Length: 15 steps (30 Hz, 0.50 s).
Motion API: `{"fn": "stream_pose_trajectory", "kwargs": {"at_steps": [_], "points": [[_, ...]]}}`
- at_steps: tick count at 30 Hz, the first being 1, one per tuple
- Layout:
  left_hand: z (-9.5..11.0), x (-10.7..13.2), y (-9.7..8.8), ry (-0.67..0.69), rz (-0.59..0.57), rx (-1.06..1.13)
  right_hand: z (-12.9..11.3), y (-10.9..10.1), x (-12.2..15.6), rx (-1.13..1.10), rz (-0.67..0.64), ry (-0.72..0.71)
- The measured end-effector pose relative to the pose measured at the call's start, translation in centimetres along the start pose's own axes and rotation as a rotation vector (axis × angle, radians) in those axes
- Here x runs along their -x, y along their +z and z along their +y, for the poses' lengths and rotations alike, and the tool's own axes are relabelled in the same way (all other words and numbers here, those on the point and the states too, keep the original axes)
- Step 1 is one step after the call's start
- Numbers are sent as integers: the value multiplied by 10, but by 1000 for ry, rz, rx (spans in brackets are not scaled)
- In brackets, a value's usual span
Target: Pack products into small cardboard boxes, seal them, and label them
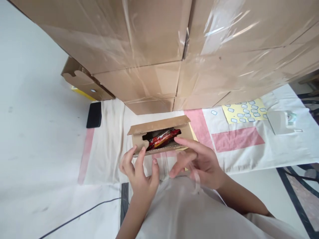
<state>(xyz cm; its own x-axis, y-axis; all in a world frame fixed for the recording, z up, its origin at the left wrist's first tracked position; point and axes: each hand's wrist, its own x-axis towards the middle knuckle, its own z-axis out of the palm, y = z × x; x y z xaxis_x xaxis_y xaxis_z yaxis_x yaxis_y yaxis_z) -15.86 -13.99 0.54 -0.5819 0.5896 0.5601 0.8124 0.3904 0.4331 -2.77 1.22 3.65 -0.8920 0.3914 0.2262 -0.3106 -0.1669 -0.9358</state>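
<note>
A small brown cardboard box (161, 125) lies on the cloth in front of me, its long flap raised at the back. Through its opening shows a shiny red and yellow plastic packet (163, 138). My left hand (141, 172) is at the box's near left corner, fingers spread, fingertips touching the edge and the tab by the opening; its thumb stands apart. My right hand (201, 162) has its index finger stretched to the opening's right end. Its other fingers are curled, and a strip of clear tape (197, 181) hangs from them.
Tape-wrapped cartons (154, 79) rise behind the small box. A black phone (94, 115) and another open cardboard box (86, 83) are at the left. To the right are a yellow sheet of labels (235, 113) and a white tape dispenser (279, 121). A cable (87, 210) runs at lower left.
</note>
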Motion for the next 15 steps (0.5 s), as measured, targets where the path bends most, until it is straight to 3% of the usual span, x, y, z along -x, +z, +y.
{"fn": "stream_pose_trajectory", "kwargs": {"at_steps": [6, 11, 15], "points": [[-1, -4, -1, 53, 42, -5, 8, 7, 1, -207, 6, -133], [1, -12, -10, 155, 84, 254, 13, 6, 2, -202, -38, -259], [4, -10, -12, 218, 101, 311, 16, 3, 7, -144, -81, -296]]}}
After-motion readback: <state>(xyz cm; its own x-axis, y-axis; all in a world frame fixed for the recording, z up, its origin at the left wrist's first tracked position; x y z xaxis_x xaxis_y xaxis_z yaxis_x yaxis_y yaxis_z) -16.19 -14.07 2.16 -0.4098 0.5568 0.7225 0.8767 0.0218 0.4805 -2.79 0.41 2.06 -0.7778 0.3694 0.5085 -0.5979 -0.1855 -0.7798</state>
